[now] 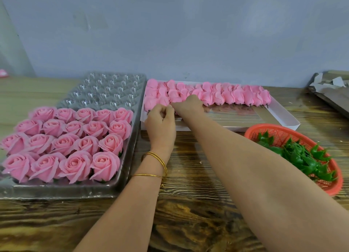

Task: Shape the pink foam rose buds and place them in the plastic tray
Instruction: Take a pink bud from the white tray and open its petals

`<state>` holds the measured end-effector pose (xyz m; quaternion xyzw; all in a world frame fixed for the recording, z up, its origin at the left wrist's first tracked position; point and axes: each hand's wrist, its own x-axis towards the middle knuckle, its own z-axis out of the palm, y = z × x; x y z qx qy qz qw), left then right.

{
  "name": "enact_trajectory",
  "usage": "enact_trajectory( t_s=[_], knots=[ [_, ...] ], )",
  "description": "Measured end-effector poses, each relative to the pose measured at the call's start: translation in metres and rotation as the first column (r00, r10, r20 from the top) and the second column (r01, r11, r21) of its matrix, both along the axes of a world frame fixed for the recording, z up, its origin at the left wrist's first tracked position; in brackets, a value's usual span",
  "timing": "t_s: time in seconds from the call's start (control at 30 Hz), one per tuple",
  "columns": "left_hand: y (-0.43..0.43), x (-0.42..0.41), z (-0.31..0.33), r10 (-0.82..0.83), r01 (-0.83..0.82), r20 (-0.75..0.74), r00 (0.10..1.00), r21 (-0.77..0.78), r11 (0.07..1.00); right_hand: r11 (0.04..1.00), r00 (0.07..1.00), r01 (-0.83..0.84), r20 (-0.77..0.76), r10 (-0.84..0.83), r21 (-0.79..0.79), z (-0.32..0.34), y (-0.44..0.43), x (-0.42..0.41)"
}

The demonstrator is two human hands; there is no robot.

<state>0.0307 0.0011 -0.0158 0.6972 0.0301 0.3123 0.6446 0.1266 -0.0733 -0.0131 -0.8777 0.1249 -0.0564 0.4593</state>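
Unshaped pink foam rose buds (pixel 228 96) lie in rows in a white box (pixel 283 117) at the back centre. My right hand (pixel 188 105) reaches into the left part of the front row, its fingers curled down over a bud there. My left hand (pixel 160 123) is beside it at the box's front left, fingers curled, its fingertips meeting my right hand; whatever it may hold is hidden. The clear plastic tray (pixel 128 157) on the left holds several opened pink roses (pixel 75 138) in its near rows, and its far cups (pixel 105 93) are bare.
A red mesh basket (pixel 336 183) with green plastic sepals (pixel 302 157) stands at the right, under my right forearm's side. Cardboard scraps (pixel 328 89) lie at the far right. The wooden table (pixel 188 204) runs up to a grey wall.
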Motion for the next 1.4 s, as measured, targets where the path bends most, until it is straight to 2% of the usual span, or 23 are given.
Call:
enact_trajectory(
  t_s=[0.33, 0.57, 0.83, 1.07, 1.17, 1.27, 1.4],
  knots=[
    [0.001, 0.0, 0.0, 0.012, -0.012, -0.009, 1.0, 0.008, 1.0, 0.999, 0.999, -0.034, 0.015, 0.034, -0.035, -0.001, -0.002, 0.001],
    [0.004, 0.002, 0.001, 0.033, -0.035, -0.047, 0.998, -0.03, 0.999, 0.999, 0.999, 0.03, 0.011, -0.03, 0.018, 0.004, -0.006, -0.002],
    [0.005, 0.005, 0.0, 0.049, -0.053, -0.076, 0.996, -0.048, 0.997, 0.997, 0.997, 0.028, -0.067, -0.024, 0.068, 0.015, -0.014, -0.009],
    [0.007, 0.007, -0.002, 0.019, -0.028, -0.106, 0.994, -0.079, 0.996, 0.998, 0.999, 0.015, -0.041, -0.013, 0.061, 0.023, -0.021, -0.019],
    [0.008, 0.007, -0.003, -0.029, 0.017, -0.111, 0.993, -0.114, 0.993, 0.984, 0.999, 0.016, 0.047, -0.024, 0.175, 0.036, -0.022, -0.028],
    [0.007, 0.005, -0.002, -0.103, 0.083, -0.149, 0.983, -0.14, 0.987, 0.943, 0.993, -0.052, 0.116, 0.014, 0.329, 0.046, -0.022, -0.043],
    [0.004, 0.003, 0.004, -0.283, 0.222, -0.117, 0.952, -0.377, 0.899, 0.891, 0.975, -0.168, 0.203, 0.087, 0.422, 0.046, -0.021, -0.065]
  ],
)
